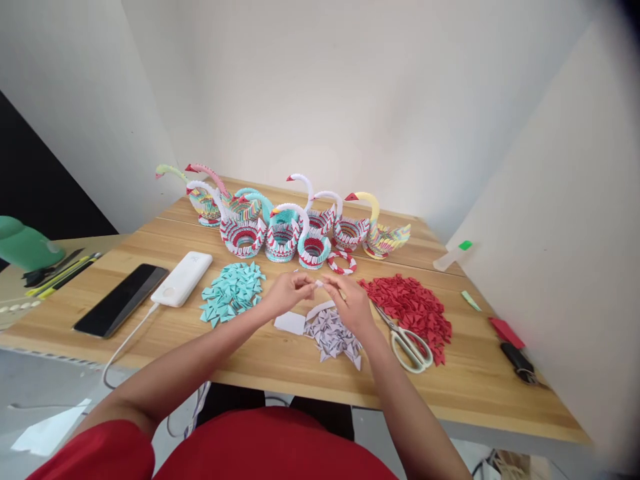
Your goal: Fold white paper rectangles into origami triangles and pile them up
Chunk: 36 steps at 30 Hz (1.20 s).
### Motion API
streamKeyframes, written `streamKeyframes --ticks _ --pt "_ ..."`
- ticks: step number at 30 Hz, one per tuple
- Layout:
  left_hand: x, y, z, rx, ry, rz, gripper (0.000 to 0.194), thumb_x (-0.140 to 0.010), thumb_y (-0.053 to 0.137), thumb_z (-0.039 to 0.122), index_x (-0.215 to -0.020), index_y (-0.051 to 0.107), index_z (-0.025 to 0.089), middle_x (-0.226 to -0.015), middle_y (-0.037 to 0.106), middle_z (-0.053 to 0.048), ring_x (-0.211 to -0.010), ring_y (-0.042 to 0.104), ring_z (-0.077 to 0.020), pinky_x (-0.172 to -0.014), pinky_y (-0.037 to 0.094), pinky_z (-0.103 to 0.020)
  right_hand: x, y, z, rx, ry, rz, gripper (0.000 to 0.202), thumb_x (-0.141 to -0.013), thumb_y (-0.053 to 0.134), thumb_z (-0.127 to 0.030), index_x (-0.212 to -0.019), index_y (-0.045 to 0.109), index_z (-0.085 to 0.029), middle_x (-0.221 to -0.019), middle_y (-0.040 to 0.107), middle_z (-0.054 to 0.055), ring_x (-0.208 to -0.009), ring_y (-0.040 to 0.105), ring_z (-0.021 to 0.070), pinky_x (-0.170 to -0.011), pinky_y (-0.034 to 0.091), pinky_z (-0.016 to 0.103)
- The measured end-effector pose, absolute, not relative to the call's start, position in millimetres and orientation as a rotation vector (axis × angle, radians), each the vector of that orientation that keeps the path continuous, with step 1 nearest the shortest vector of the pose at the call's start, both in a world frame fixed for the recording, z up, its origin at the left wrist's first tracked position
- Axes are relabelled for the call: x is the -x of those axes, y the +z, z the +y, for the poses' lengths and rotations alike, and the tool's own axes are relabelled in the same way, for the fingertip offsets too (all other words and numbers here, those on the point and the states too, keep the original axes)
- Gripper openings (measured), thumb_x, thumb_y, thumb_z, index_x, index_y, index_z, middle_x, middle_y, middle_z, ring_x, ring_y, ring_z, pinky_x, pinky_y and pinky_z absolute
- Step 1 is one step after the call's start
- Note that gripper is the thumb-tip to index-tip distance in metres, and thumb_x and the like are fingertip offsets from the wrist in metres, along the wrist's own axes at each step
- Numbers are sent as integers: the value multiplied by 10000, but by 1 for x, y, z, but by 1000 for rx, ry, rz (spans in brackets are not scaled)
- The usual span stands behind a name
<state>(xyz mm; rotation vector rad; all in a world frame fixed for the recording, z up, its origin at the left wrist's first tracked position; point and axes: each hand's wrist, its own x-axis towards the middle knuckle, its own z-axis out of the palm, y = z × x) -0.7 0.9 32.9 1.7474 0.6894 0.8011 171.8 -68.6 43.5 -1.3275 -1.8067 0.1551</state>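
Note:
Between my fingertips is a small piece of white paper (319,284), pinched from both sides. My left hand (290,292) closes on its left end, and my right hand (350,299) grips the right end. Below them lie a pile of folded pale lilac paper triangles (334,335), a flat white paper slip (290,323) and a curved white strip (320,309). Turquoise folded pieces (233,291) are heaped left of my left hand. A heap of red folded pieces (413,310) spreads to the right, with scissors (411,348) against its near edge.
Several folded-paper swans (243,233) stand along the back, with a red and white paper ring (342,263) before them. A phone (123,300) and white power bank (182,279) with a cable lie left. A glue bottle (453,256) and black key fob (517,362) are right.

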Motion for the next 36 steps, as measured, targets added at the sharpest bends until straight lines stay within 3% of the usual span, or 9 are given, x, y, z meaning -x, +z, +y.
streamKeyframes --ticks 7,11,17,23,27,36 --pt "-3 39 4 -1372 850 679 213 -804 621 330 -737 612 127 -603 636 -3 -534 541 -94 -555 423 -214 -176 39 -58 1315 542 -1522 267 -892 546 -336 -1104 644 -206 -1014 704 65 -888 664 183 -792 525 309" --pt "-2 31 2 -1385 861 676 262 -802 623 374 -710 624 128 -605 638 -11 -559 544 -102 -586 448 -226 -172 25 -55 1287 616 -1468 212 -843 598 -309 -1002 677 -192 -948 714 55 -838 664 178 -788 525 310" --pt "-5 18 -1 -1400 805 680 291 -778 633 420 -699 618 140 -602 615 0 -564 543 -106 -604 467 -235 -169 19 -59 1316 622 -1444 161 -826 620 -302 -923 691 -195 -904 720 43 -817 668 178 -786 526 303" --pt "-5 16 -2 -1439 781 693 280 -775 622 412 -720 613 138 -600 605 0 -549 533 -104 -585 442 -234 -170 17 -63 1328 490 -1542 177 -843 610 -268 -1002 670 -222 -894 708 30 -801 659 167 -769 520 294" --pt "-4 16 -2 -1471 767 716 270 -784 613 395 -706 603 137 -567 570 15 -530 509 -98 -563 408 -227 -171 17 -64 1323 325 -1671 90 -862 590 -255 -875 670 -216 -816 686 27 -769 637 164 -742 501 290" --pt "-3 12 0 -1530 775 702 229 -796 598 350 -784 638 125 -594 537 22 -559 470 -94 -564 358 -223 -172 16 -63 1341 287 -1685 81 -862 592 -247 -825 653 -208 -792 685 24 -758 639 170 -739 488 295"
